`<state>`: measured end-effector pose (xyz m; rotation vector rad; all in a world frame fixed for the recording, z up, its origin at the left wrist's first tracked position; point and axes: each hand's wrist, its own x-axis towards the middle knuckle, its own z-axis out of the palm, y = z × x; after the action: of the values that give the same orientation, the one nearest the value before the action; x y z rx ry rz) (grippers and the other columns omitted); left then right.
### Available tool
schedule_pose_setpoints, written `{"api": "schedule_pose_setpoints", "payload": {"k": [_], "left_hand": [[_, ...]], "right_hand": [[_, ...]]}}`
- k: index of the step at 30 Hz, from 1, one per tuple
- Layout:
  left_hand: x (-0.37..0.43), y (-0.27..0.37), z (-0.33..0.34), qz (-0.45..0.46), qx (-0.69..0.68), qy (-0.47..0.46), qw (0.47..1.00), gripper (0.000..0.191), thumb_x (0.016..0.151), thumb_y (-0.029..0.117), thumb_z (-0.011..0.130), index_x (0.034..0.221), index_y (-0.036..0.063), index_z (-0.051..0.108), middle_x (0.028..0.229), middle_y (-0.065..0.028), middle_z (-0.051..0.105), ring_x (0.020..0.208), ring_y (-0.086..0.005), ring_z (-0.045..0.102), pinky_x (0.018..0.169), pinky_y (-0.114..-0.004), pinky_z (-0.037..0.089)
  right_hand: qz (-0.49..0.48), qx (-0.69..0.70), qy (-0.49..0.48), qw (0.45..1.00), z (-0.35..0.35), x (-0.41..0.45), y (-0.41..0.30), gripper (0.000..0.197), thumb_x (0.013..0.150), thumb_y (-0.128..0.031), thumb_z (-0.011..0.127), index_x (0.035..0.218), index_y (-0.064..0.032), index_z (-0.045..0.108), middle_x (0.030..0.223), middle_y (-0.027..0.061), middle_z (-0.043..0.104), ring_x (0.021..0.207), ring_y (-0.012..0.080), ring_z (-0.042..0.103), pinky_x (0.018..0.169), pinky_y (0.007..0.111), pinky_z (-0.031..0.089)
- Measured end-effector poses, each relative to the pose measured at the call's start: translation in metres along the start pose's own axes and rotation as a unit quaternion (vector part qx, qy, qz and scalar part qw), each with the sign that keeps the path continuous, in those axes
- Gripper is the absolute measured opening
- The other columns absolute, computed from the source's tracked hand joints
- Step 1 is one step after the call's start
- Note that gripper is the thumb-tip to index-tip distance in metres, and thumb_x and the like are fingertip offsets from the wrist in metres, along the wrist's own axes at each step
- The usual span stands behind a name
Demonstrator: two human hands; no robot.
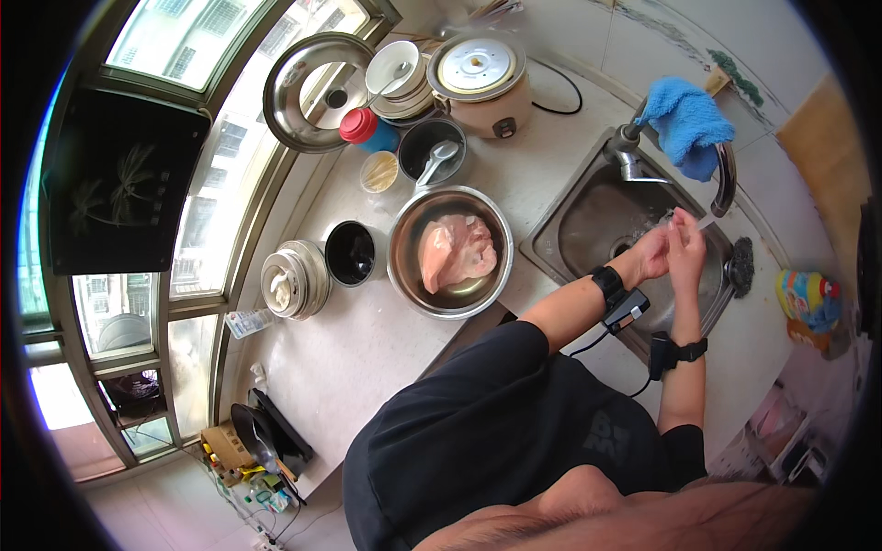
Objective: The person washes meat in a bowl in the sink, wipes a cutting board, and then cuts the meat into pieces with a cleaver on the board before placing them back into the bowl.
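Note:
My left hand (pixel 652 253) and my right hand (pixel 687 242) are together over the stainless steel sink (pixel 586 213), under the curved tap spout (pixel 725 182). Water runs from the spout onto the fingers, and some splashes into the basin beside them. The hands touch and partly cover each other, so how the fingers are bent is not clear. No object shows in either hand. A blue cloth (pixel 689 127) is draped over the spout, above the tap's lever (pixel 641 172). Left of the sink, a steel bowl (pixel 505 265) holds raw meat (pixel 456 251), which looks like chicken breast.
A dark scouring pad (pixel 742 267) lies at the sink's right rim, near a yellow bottle (pixel 803 299). A rice cooker (pixel 482 89), a dark pot with a spoon (pixel 411 148), a black-lined container (pixel 350 253) and stacked plates (pixel 313 282) stand on the counter (pixel 344 344). Cables hang from both wrist devices.

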<state>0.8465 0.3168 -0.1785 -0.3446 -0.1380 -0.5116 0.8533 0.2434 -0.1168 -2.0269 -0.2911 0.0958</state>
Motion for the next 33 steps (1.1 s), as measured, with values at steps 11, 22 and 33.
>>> {"api": "schedule_pose_setpoints", "payload": {"k": [11, 22, 33], "left_hand": [[-0.012, -0.021, 0.078, 0.152, -0.001, 0.044, 0.987, 0.027, 0.096, 0.026, 0.037, 0.111, 0.0099, 0.053, 0.107, -0.0078, 0.059, 0.102, -0.0230, 0.055, 0.093, -0.035, 0.043], [-0.045, 0.010, 0.011, 0.103, 0.714, 0.140, 0.678, 0.029, 0.090, 0.019, 0.038, 0.115, 0.0068, 0.048, 0.106, -0.0159, 0.059, 0.105, -0.0310, 0.053, 0.091, -0.040, 0.039], [-0.055, 0.000, 0.082, 0.295, 0.818, 0.374, 0.324, 0.021, 0.085, 0.022, 0.053, 0.093, 0.0036, 0.059, 0.094, -0.0138, 0.061, 0.094, -0.0297, 0.057, 0.077, -0.038, 0.047]], "right_hand": [[0.177, 0.583, -0.056, 0.791, 0.006, 0.004, 0.006, 0.032, 0.089, -0.024, 0.056, 0.114, -0.0030, 0.056, 0.110, 0.0080, 0.059, 0.107, 0.0210, 0.053, 0.094, 0.034, 0.039], [0.310, 0.452, 0.089, 0.832, 0.032, -0.028, -0.090, 0.020, 0.087, -0.029, 0.061, 0.086, -0.0098, 0.056, 0.078, -0.0004, 0.054, 0.076, 0.0129, 0.054, 0.071, 0.028, 0.046], [0.432, 0.573, 0.081, 0.692, 0.025, 0.008, 0.047, 0.011, 0.092, -0.019, 0.050, 0.091, -0.0092, 0.055, 0.072, 0.0000, 0.057, 0.067, 0.0140, 0.058, 0.064, 0.026, 0.052]]}}
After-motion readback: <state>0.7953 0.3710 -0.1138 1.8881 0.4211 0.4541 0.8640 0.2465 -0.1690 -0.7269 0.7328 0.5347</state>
